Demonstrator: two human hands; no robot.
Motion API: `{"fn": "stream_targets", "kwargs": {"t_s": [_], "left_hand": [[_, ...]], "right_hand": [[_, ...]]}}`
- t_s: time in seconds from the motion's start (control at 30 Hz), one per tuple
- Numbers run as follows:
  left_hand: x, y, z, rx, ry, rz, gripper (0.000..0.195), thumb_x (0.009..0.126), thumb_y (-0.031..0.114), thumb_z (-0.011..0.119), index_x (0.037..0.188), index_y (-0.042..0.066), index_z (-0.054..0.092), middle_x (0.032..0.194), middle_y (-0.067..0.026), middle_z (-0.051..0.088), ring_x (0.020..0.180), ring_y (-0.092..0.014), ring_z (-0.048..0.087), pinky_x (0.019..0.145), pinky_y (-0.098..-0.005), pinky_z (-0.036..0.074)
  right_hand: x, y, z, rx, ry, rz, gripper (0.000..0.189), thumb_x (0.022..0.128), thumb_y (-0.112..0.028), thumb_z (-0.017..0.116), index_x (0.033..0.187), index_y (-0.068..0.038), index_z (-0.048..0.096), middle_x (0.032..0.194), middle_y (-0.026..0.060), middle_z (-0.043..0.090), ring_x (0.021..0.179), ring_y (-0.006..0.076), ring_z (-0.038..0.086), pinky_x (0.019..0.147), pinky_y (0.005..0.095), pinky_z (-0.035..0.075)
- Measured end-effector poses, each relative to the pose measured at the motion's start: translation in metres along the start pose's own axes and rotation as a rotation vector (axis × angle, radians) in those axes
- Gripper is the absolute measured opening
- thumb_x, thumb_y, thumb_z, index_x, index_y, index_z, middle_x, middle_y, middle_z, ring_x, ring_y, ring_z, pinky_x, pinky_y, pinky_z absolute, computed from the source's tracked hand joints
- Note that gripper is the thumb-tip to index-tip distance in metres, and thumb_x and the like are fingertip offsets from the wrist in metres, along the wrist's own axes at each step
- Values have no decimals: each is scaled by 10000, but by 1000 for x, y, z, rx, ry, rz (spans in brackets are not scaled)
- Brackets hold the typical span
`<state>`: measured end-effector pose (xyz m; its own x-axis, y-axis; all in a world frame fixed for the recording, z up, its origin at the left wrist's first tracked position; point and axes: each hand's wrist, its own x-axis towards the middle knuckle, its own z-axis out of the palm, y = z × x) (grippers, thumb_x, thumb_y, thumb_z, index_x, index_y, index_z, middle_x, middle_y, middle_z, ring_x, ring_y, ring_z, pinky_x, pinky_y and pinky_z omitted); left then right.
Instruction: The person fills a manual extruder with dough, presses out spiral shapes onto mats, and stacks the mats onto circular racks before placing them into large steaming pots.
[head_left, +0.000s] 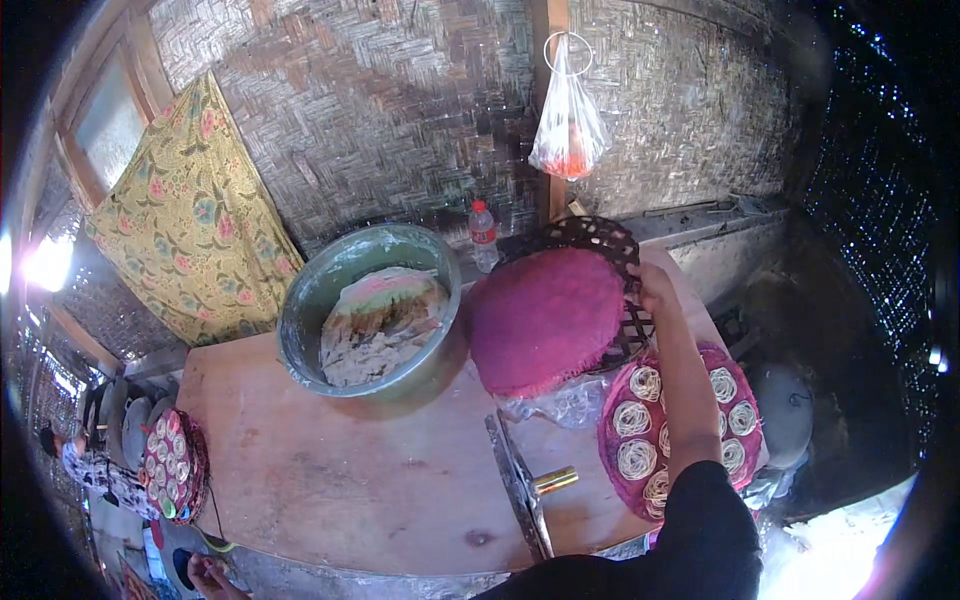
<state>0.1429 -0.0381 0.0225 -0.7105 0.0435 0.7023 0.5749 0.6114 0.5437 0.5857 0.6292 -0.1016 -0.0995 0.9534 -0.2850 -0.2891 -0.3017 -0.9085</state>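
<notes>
My right hand (654, 288) grips the right rim of a dark openwork woven tray (636, 334). A round magenta mat (547, 322) lies over the tray's left part. Below my right forearm, a round pink tray (619, 480) carries several coils of pale noodle-like strands (636, 459). My left hand (210, 574) is at the bottom left edge, low beyond the table's front edge, its fingers partly bent; whether it holds anything is unclear. A large green basin (405, 367) with pale floury dough and a plastic sheet (386, 289) stands left of the mat.
The wooden table (337, 480) bears a metal bar (517, 480), a gold-coloured cylinder (555, 480) and clear plastic (570, 405). A bottle (483, 236) stands by the woven wall. A bag (571, 142) hangs above. At far left, a person (105, 476) is near another loaded tray (196, 472).
</notes>
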Motion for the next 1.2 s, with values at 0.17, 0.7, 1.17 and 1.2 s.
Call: {"fn": "stream_targets", "kwargs": {"t_s": [0.17, 0.7, 1.17, 1.2], "left_hand": [[1, 3, -5, -5, 16, 2, 304, 871, 203, 616, 1032, -53, 578, 912, -171, 622, 781, -246, 589, 704, -331, 485], [57, -264, -85, -398, -65, -89, 255, 896, 196, 578, 1090, 41, 521, 988, -28, 533, 809, -92, 474, 640, -216, 406], [99, -266, -48, -1155, -630, -539, 439, 967, 253, 409, 1331, 17, 348, 1245, -110, 491, 993, -187, 548, 843, -296, 448], [110, -281, -45, -1108, -563, -519, 416, 966, 250, 414, 1303, 7, 381, 1198, -105, 523, 978, -175, 553, 838, -290, 449]], "right_hand": [[-53, -44, -19, -141, 127, -361, 154, 839, -177, 579, 960, -81, 587, 780, -12, 608, 578, 103, 563, 467, 296, 391], [-377, -85, 56, -10, 528, -1045, 119, 897, -141, 552, 934, -33, 518, 775, 28, 549, 645, 106, 550, 579, 240, 477], [-503, 143, 457, -4, -794, -108, 291, 883, -203, 565, 1100, -18, 506, 959, 50, 583, 785, 122, 578, 622, 251, 529], [-505, 161, 488, -8, -832, -74, 293, 881, -212, 570, 1096, -24, 506, 949, 45, 584, 771, 117, 581, 614, 247, 528]]}}
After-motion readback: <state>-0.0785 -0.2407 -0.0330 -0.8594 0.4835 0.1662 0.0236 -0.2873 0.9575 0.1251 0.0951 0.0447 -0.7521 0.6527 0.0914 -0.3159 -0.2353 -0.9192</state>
